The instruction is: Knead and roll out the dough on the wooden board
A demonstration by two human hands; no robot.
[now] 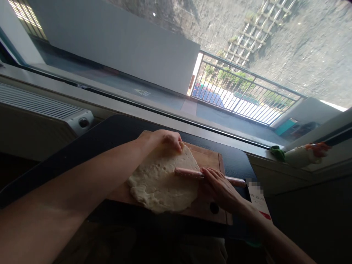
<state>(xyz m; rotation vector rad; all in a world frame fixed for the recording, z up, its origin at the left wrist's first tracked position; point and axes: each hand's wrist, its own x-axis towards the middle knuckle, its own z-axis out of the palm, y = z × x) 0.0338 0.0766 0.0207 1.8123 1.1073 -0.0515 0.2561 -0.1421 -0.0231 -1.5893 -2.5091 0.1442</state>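
A wide, uneven sheet of pale dough (165, 183) lies on a wooden board (207, 156), with small dents over its surface. My left hand (172, 138) reaches across to the far edge of the dough, its fingers curled closed on that edge. A pinkish rolling pin (188, 173) rests with its left end on the dough and its right end past the board. Over the middle of the pin is my right hand (217, 183), gripping it from above with fingers laid across it; the thumb is hidden. My left forearm covers part of the dough's left side.
The board sits on a dark table (118, 126) beside a large window. A white radiator (79, 119) stands at left. On the right are a timer-like white device (255, 198) at the table edge and a pale pot (299, 156) on the sill. The board has a dark hole (214, 208).
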